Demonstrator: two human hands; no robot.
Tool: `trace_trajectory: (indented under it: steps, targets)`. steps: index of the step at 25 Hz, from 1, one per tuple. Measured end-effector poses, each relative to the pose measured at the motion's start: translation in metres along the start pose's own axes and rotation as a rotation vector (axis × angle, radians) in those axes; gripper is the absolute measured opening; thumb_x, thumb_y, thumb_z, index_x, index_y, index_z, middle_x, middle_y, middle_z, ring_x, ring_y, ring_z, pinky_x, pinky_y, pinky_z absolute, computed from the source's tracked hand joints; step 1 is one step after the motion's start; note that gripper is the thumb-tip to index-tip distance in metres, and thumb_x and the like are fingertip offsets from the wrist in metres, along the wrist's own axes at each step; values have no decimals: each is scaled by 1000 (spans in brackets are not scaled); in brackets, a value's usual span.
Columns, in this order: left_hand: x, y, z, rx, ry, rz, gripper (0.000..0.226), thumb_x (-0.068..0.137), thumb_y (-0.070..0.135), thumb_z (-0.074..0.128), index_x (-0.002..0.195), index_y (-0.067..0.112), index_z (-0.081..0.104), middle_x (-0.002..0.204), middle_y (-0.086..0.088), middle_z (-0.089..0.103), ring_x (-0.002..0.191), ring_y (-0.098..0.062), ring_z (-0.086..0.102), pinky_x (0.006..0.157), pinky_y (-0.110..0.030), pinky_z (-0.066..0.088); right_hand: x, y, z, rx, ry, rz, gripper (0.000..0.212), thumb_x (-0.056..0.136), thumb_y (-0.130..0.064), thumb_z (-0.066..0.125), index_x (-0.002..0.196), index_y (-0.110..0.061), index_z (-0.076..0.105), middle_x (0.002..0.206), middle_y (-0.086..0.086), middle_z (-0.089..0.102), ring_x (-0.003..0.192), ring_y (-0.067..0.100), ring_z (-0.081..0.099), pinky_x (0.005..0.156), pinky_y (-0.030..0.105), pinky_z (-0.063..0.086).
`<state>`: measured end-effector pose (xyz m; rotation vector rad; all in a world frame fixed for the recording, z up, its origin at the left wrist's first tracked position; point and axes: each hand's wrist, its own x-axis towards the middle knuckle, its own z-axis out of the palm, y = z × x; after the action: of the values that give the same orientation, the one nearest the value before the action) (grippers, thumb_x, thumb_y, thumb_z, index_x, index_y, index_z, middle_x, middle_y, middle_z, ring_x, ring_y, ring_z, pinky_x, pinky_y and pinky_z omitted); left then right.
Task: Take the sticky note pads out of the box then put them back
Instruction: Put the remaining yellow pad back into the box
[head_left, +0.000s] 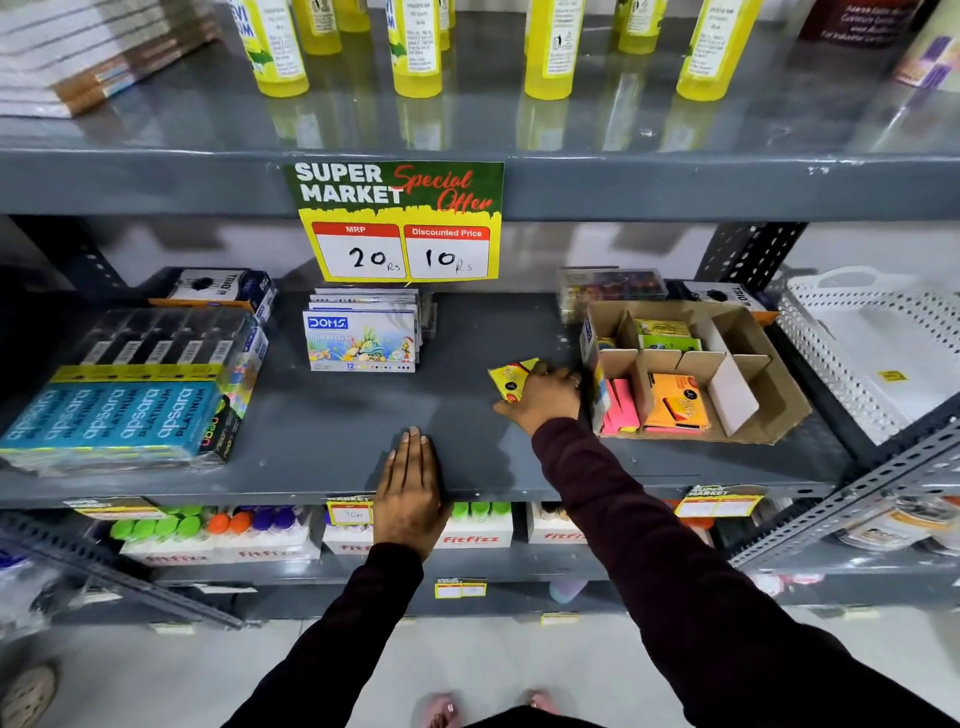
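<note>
A brown cardboard box (779, 410) with dividers stands on the right of the grey middle shelf (337, 431). Inside it I see pink pads (621, 405), an orange pad (678, 402) and green and yellow pads (665, 335) at the back. My right hand (545, 400) grips a yellow sticky note pad (511, 379) on the shelf just left of the box. My left hand (408, 488) lies flat, palm down, on the shelf's front edge and holds nothing.
DOMS oil pastel packs (363, 338) stand at the middle back, blue Apsara boxes (119, 415) at the left. A white perforated basket (872, 348) sits right of the box. A price sign (400, 223) hangs above, under yellow bottles (415, 52).
</note>
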<state>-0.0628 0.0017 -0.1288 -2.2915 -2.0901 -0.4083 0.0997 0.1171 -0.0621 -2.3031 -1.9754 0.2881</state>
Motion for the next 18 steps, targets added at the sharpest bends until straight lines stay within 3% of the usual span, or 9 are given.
trace_trajectory:
  steps: [5, 7, 10, 15, 18]
  targets:
    - [-1, -1, 2, 35, -30, 13, 86, 52, 15, 86, 123, -14, 49, 129, -32, 53, 118, -42, 54, 96, -52, 45, -33, 27, -38, 84, 205, -97, 80, 78, -62, 59, 128, 0, 48, 124, 21, 58, 119, 36, 49, 101, 45, 37]
    - [0, 0, 2, 37, -38, 3, 88, 52, 17, 87, 125, -13, 48, 131, -31, 52, 119, -42, 53, 97, -52, 45, -45, 56, -52, 163, 307, -24, 80, 79, -61, 59, 130, -1, 47, 125, 22, 57, 119, 37, 47, 97, 46, 42]
    - [-1, 0, 0, 51, -38, -5, 85, 57, 19, 86, 126, -12, 47, 132, -31, 51, 120, -41, 53, 96, -52, 45, -50, 102, -66, 271, 420, 167, 84, 80, -49, 68, 133, 9, 39, 117, 36, 56, 112, 46, 51, 91, 50, 44]
    - [-2, 2, -2, 107, -39, 6, 85, 54, 14, 85, 125, -14, 47, 131, -32, 51, 120, -42, 52, 95, -52, 47, -29, 145, -56, 327, 296, 353, 80, 83, -47, 66, 134, 8, 38, 127, 42, 49, 121, 52, 44, 105, 53, 33]
    - [-2, 4, -5, 109, -52, -1, 91, 48, 20, 89, 123, -14, 50, 128, -31, 54, 117, -41, 55, 93, -53, 48, -19, 144, -37, 408, 187, 359, 72, 92, -54, 48, 141, -3, 36, 139, 36, 40, 129, 50, 36, 111, 54, 29]
